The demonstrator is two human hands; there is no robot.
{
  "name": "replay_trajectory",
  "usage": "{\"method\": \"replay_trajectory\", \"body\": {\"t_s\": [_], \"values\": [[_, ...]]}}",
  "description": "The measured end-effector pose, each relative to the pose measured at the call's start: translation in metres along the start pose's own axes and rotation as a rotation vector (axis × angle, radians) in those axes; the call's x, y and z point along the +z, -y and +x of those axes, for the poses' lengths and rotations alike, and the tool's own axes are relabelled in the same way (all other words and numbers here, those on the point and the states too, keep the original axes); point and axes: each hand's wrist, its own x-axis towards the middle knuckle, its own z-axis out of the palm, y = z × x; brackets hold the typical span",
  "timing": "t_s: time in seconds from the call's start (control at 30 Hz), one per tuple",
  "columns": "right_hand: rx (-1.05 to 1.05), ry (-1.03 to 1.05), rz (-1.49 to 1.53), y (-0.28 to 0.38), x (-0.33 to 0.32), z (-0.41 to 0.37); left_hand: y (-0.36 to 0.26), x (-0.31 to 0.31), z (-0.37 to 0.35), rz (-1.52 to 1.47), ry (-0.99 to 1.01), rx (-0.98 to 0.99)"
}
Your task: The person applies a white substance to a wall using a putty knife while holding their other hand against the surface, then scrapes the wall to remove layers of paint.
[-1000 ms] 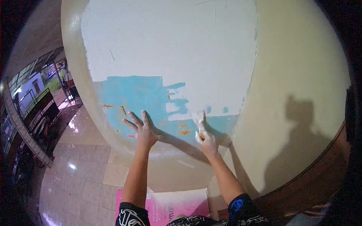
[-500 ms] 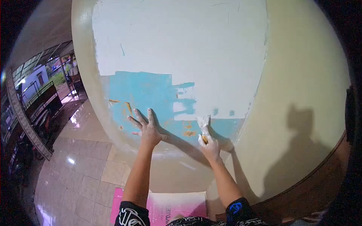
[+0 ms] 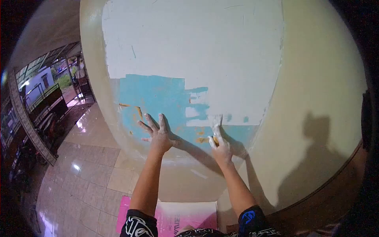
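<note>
My left hand (image 3: 160, 137) lies with spread fingers on the turquoise patch (image 3: 152, 93) of the wall, near its lower part. My right hand (image 3: 221, 149) grips a scraper (image 3: 216, 123) coated in white, with a bit of yellow showing between the fingers. The scraper's blade is against the lower edge of the white coating (image 3: 189, 43), just above a turquoise strip. Turquoise streaks show through the white to the left of the blade, and small smudges to its right. Both hands are dusted with white.
Below the wall lies a pink and white box or sheet (image 3: 185, 217). A tiled floor (image 3: 90, 185) stretches to the left, with an opening to the outside beyond. A brown edge (image 3: 316, 201) runs along the lower right, and shadows fall on the cream wall (image 3: 316, 71).
The scraper in my right hand has moved slightly up the wall, onto the white edge. My left hand stays on the turquoise patch. The whole view has shifted a little.
</note>
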Motion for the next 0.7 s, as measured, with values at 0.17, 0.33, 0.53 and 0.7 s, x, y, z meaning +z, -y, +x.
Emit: {"method": "replay_trajectory", "body": {"t_s": [0.17,0.33,0.53,0.7], "values": [[0.053,-0.028,0.001,0.008,-0.005,0.011,-0.002,-0.007,-0.001,-0.042,0.025,0.005],[0.001,-0.002,-0.042,-0.02,0.015,-0.027,-0.007,-0.012,-0.002,-0.008,0.021,-0.023],[0.031,0.011,-0.002,-0.004,0.01,-0.009,-0.006,-0.009,-0.002,-0.001,0.015,-0.009],[-0.046,-0.052,0.024,-0.018,0.026,-0.027,0.003,0.004,-0.002,-0.016,-0.048,0.049]]}}
